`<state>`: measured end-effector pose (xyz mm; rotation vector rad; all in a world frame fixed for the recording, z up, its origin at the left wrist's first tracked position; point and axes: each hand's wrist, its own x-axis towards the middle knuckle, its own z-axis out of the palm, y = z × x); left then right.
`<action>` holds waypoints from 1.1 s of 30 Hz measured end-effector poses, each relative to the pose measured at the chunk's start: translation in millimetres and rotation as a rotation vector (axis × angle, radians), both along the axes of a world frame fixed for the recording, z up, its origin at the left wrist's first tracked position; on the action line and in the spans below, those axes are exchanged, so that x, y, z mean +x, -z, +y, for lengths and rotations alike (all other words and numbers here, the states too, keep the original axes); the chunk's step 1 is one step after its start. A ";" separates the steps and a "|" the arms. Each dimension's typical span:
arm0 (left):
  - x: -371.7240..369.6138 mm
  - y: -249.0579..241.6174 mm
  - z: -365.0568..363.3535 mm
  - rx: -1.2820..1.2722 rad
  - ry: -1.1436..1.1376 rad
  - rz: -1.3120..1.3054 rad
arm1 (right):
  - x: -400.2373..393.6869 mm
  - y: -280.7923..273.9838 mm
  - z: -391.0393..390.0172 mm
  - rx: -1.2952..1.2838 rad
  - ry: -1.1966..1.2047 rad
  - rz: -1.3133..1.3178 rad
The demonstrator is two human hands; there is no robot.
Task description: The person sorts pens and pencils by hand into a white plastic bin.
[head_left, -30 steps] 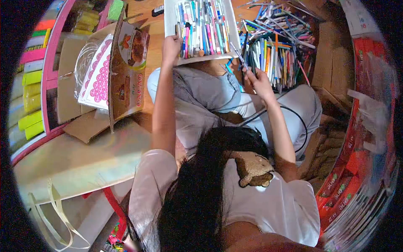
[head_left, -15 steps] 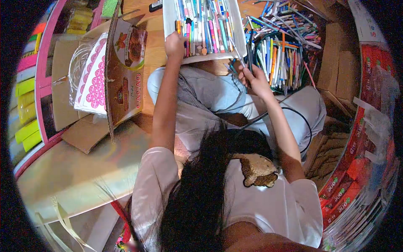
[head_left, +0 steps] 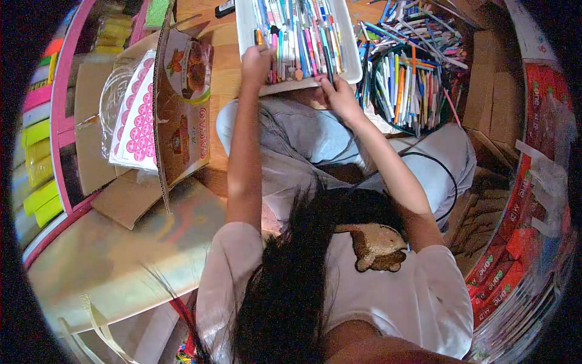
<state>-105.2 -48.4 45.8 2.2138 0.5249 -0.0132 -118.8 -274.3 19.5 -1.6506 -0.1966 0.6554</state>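
Observation:
A white plastic tray full of pens and markers lies on the wooden floor before my crossed legs. My left hand is over the tray's near left corner, fingers curled beside an orange pen; what they grip, if anything, is hidden. At the tray's near right edge, my right hand pinches a dark pen that points away from me over the packed pens. Right of the tray stands a dark round container holding upright pens, with a loose heap of pens behind it.
On the left stands an open cardboard box with pink-printed sheets, beside a pink-framed shelf. Red packages line the right side, near more cardboard. A black cable loops by my right knee.
My right hand has moved left from beside the pen container to the tray's near edge, carrying the dark pen over the tray. My left hand stays at the tray's left corner.

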 end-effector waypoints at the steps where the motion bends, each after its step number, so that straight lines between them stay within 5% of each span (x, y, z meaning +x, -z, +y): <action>1: 3.0 -1.1 2.9 0.133 -0.050 0.084 | -2.6 -15.9 -2.3 -0.060 0.014 -0.030; 4: 4.1 15.0 -0.7 0.460 0.016 -0.016 | -3.5 -21.5 1.5 -0.053 0.165 0.070; 11: 3.9 28.7 -0.8 0.452 0.032 -0.085 | 16.3 -9.4 13.7 0.104 0.140 0.195; 16: 6.2 31.0 -0.9 0.423 -0.013 -0.093 | 30.0 -5.1 48.8 0.082 0.285 -0.009; 28: 10.5 35.8 8.4 0.260 -0.048 -0.011 | 70.8 14.5 106.6 -0.557 -0.006 -0.560; 33: 9.1 26.7 5.5 0.243 -0.063 0.019 | 59.4 -3.1 112.9 -0.719 -0.079 -0.536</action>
